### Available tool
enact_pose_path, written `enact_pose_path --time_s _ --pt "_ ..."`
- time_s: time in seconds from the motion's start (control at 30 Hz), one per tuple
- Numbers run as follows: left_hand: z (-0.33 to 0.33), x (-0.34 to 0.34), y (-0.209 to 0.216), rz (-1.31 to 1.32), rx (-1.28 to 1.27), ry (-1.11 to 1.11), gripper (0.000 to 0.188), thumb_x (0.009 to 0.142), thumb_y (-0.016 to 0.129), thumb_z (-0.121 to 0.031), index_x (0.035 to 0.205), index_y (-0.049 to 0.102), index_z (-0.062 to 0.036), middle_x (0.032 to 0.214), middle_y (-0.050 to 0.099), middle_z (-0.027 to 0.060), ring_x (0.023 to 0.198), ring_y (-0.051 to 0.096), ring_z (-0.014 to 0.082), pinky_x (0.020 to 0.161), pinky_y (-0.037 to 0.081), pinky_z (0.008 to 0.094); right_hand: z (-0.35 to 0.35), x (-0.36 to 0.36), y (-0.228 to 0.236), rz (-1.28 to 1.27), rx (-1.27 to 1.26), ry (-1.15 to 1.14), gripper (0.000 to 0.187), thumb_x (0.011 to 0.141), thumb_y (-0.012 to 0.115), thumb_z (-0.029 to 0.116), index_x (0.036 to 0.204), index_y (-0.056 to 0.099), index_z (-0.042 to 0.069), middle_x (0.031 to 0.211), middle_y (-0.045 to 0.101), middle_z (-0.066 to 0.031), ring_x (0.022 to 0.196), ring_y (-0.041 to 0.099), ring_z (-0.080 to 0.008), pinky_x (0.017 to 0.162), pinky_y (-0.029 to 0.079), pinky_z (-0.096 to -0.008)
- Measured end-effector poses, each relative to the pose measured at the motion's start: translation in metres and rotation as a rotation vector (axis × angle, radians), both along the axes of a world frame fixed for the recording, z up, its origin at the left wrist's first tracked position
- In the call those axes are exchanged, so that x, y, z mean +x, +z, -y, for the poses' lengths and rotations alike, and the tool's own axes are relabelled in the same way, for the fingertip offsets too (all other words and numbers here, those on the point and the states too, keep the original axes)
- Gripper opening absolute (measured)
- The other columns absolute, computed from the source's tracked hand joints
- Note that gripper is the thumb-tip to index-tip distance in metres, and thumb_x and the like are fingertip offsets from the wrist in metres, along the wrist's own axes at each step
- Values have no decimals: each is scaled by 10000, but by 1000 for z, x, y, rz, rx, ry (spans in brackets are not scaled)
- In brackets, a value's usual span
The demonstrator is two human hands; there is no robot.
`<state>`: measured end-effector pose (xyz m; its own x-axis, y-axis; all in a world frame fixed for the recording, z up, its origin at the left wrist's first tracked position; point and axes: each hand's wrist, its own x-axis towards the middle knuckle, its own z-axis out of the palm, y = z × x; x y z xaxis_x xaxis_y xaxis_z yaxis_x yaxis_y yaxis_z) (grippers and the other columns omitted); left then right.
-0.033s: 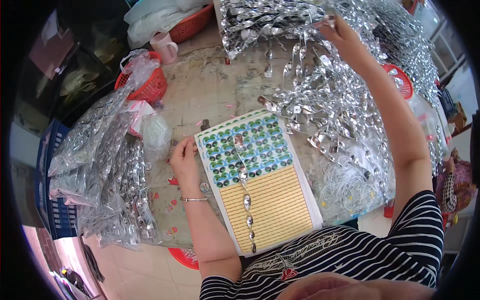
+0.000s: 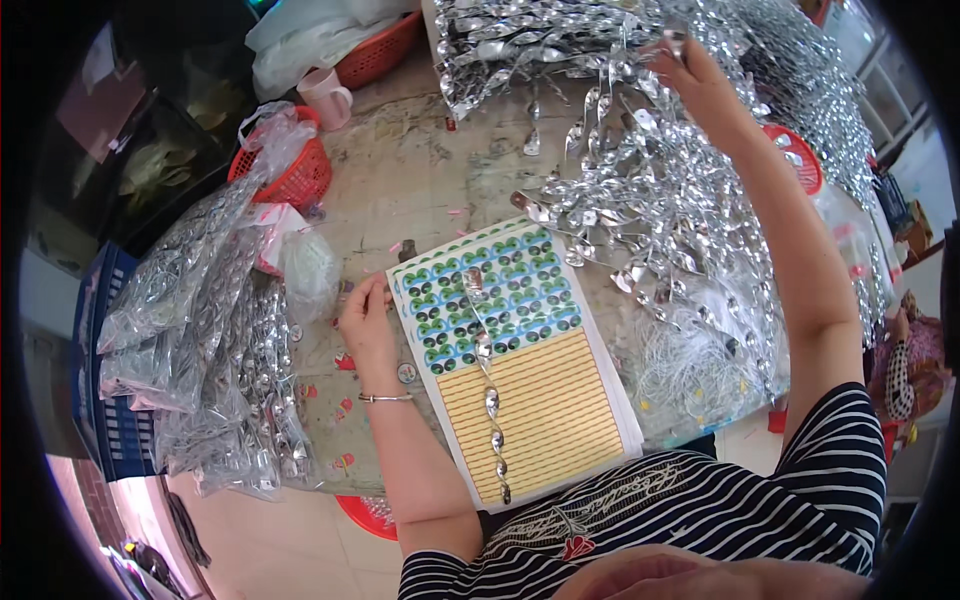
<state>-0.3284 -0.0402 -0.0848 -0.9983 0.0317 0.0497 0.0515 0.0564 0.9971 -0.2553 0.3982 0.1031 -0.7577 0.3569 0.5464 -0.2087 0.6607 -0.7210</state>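
Observation:
My right hand [image 2: 706, 92] reaches out to the far right, over a heap of shiny silver twisted strips [image 2: 650, 185]. Its thumb and fingers pinch the flat end of one silver twisted strip [image 2: 676, 42]. Close to the left edge of a stack of printed sheets [image 2: 535, 400], my left hand [image 2: 366, 318] rests on the table with its fingers curled together; what they hold, if anything, is hidden. The top sheet has green and blue round motifs above yellow lined rows. A single silver twisted strip [image 2: 492, 402] lies lengthwise across it.
Plastic-bagged silver strips [image 2: 190, 340] cover the table's left side, beside a blue crate [image 2: 125, 430]. Red baskets [image 2: 305, 175] and a pink mug [image 2: 326, 98] stand at the far left. White tangled threads [image 2: 690, 355] lie right of the sheets. Another person [image 2: 912, 365] is at the far right.
My right hand has shifted slightly to the right with the strip end in its fingers. The left hand stays beside the sheets.

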Motion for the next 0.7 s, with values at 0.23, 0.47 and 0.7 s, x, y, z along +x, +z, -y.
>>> enact_pose_path --time_s 0.23,0.47,0.7 --pt "-2 1 1 -48 -47 -21 208 894 562 -84 1045 628 42 932 642 60 772 583 100 700 485 230 -46 106 6 138 -549 -249 288 930 532 264 1081 488 23 1039 644 -139 860 653 -183 633 505 -222" --pt "-3 1 -3 -58 -39 -40 195 882 555 -56 1027 639 44 865 631 20 709 527 60 623 420 189 -65 163 -37 307 -764 -290 287 908 525 207 1007 609 -49 867 675 -118 719 663 -174 525 479 -208" --pt "-2 -4 -11 -73 -98 -90 209 914 518 -82 1053 612 44 943 646 71 781 590 108 695 473 222 -80 190 -77 708 -410 -372 273 848 583 206 959 554 -42 818 656 -135 588 633 -167 450 494 -284"
